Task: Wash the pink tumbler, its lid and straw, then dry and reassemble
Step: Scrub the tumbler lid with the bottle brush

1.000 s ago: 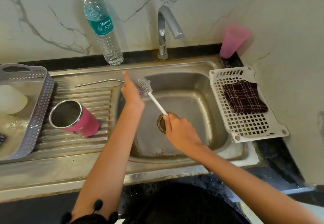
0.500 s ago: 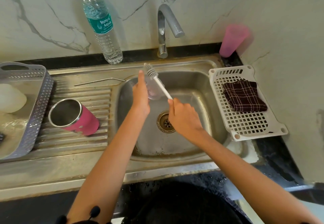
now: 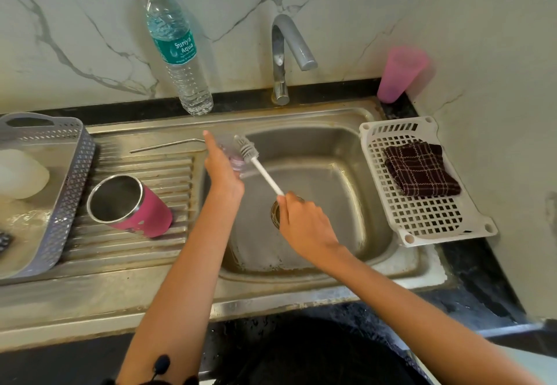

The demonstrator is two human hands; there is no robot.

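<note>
We count two hands, one lid, one brush at the grip. Left of it: one tumbler, one straw. Right: one cloth.

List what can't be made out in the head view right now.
- Lid in left hand: clear, motion-blurred, partly behind the fingers; its shape is unclear.
- Sink drain: mostly behind right hand.
- Brush handle end: inside the right hand.
- Grey basket: cut off by the left edge; contents unclear.
- Tap: any water flow is indiscernible.
</note>
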